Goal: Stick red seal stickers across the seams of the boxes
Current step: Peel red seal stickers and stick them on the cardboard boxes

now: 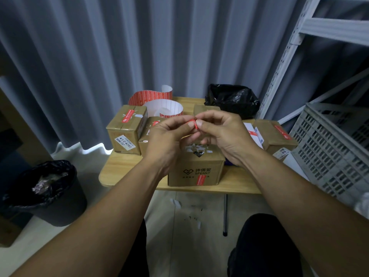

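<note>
A small red seal sticker (193, 123) is pinched between the fingertips of my left hand (167, 136) and my right hand (221, 132), held in the air above the boxes. Directly below stands a brown SPENNY box (196, 170) with a red sticker on its front face and white paper scraps on top. Another brown box (125, 128) at the left carries a red sticker across its top seam. A box (274, 136) at the right also bears a red sticker. The curled roll of red stickers (153, 96) lies behind on the wooden table (119, 168).
A black bag (232, 99) sits at the table's back right. A grey plastic crate (335, 148) stands at the right under a metal shelf frame (289, 56). A black-lined bin (48, 192) stands on the floor at the left. Grey curtains hang behind.
</note>
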`<control>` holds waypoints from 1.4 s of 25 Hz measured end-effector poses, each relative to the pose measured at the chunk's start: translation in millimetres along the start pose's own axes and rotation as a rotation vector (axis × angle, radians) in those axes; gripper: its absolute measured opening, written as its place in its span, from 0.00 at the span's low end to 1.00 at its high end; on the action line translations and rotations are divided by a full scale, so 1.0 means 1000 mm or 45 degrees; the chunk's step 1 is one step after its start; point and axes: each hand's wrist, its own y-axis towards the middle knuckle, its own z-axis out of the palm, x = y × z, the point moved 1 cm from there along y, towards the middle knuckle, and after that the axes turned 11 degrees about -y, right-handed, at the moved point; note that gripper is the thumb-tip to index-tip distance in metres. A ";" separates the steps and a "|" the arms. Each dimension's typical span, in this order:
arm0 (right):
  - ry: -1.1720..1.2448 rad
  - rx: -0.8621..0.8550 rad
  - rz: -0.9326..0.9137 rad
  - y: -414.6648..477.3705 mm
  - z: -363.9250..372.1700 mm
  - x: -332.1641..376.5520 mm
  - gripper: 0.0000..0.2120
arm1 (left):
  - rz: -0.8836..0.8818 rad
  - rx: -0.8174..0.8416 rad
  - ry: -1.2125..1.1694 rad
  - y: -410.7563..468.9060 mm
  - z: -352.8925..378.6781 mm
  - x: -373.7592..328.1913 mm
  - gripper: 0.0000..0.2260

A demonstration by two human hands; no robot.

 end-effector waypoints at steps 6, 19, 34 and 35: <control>0.009 0.006 0.012 0.000 -0.015 0.019 0.04 | 0.067 0.013 0.166 0.004 0.025 -0.008 0.07; -0.484 -0.195 -0.036 0.047 -0.048 0.037 0.01 | -0.150 -0.049 0.255 0.065 0.052 -0.014 0.09; -0.861 -0.197 -0.154 0.140 -0.096 0.015 0.05 | -0.334 -0.145 0.309 0.190 0.077 0.012 0.06; -0.862 -0.215 -0.151 0.147 -0.099 0.013 0.03 | -0.367 -0.132 0.328 0.198 0.079 0.013 0.05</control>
